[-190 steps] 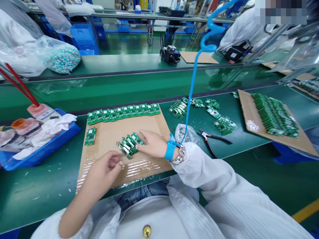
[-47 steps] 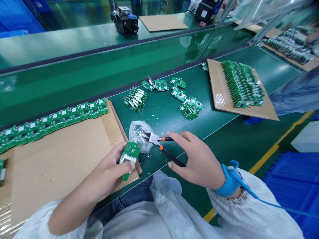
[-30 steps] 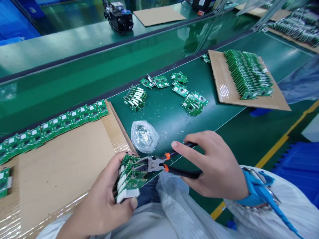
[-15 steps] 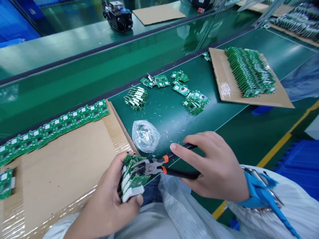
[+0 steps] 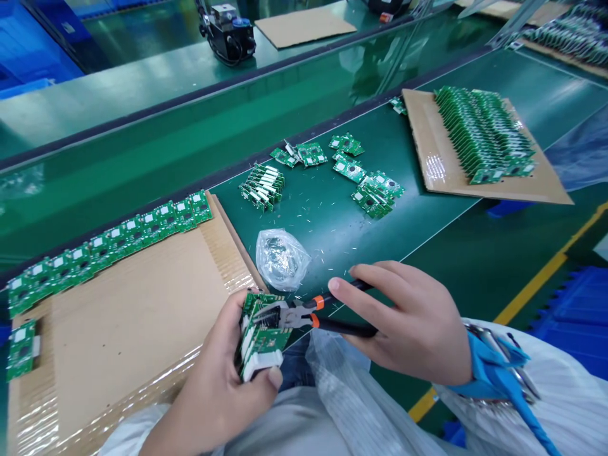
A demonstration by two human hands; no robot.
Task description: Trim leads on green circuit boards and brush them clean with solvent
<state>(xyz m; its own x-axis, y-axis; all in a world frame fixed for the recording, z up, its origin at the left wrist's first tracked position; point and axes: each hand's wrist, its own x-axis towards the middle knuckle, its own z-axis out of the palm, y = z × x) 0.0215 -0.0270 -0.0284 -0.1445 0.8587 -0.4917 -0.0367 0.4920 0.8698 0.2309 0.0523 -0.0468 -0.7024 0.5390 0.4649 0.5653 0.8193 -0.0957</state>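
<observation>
My left hand (image 5: 216, 380) grips a small stack of green circuit boards (image 5: 270, 342) with white connectors, held low in front of my body. My right hand (image 5: 408, 323) is wrapped round a pair of cutting pliers (image 5: 294, 314) with black handles and orange bands. The jaws of the pliers reach in among the pins on the top board; whether they touch a pin I cannot tell. Just beyond the boards a clear plastic bag (image 5: 281, 259) sits on the green bench (image 5: 327, 237), with tiny pin clippings scattered round it.
On the left, a cardboard sheet (image 5: 137, 323) carries a row of circuit boards (image 5: 109, 244). Loose boards (image 5: 375, 193) and a bundle of boards (image 5: 263, 187) lie mid-bench. Packed boards (image 5: 484, 136) stand on another cardboard (image 5: 437, 171). A black device (image 5: 230, 38) stands at the back.
The handles of the pliers have come slightly closer together, and the boards have tilted a little in my left hand. The whole view has shifted slightly.
</observation>
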